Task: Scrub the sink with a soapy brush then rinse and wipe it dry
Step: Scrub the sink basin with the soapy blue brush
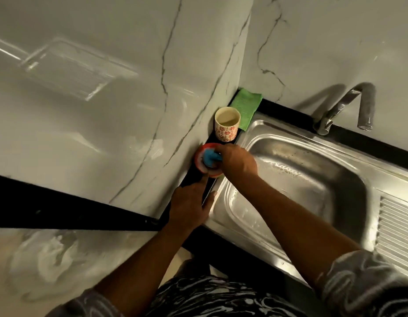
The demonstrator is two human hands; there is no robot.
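The step in hand looks like loading soap: the right hand [238, 162] grips the blue brush [211, 156] and presses it into a round red soap tub [199, 165] on the dark counter [189, 183], at nine o'clock from the steel sink [313, 179]. The left hand [189, 207] lies open on the counter, its forefinger touching the tub. Next, the brush must swing toward three o'clock into the basin to scrub; the green cloth [245, 108] waits at eleven o'clock.

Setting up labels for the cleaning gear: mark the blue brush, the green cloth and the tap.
blue brush [210, 157], head view, on its visible blue body.
green cloth [245, 108], head view, middle of its upper face.
tap [366, 110], head view, on the down-turned spout.
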